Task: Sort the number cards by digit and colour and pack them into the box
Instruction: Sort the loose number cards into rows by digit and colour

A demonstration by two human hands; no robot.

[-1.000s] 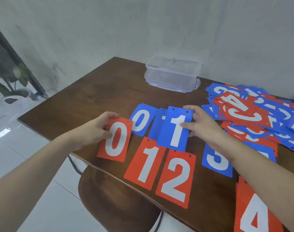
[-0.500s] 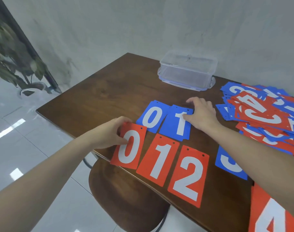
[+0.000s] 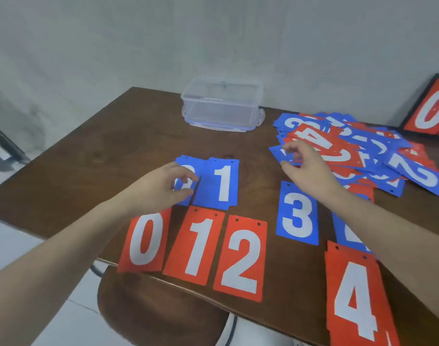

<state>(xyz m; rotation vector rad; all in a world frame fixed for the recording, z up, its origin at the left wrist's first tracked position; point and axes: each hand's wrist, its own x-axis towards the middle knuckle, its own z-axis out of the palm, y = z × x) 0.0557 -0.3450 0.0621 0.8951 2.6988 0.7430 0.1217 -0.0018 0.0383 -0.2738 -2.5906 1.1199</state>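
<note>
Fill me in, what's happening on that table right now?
A person is sorting number cards into rows on the table. Red 0, red 1 and red 2 lie along the near edge, with blue 0 and blue 1 behind them. The left hand rests over the blue 0, while the right hand reaches into the unsorted pile. The clear box holds no cards yet.

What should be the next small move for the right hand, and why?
Probably pinch one card from the unsorted pile: the right hand hovers at its near edge, fingers apart, holding nothing. No blue 2 shows between the blue 1 card and the blue 3 card.
</note>
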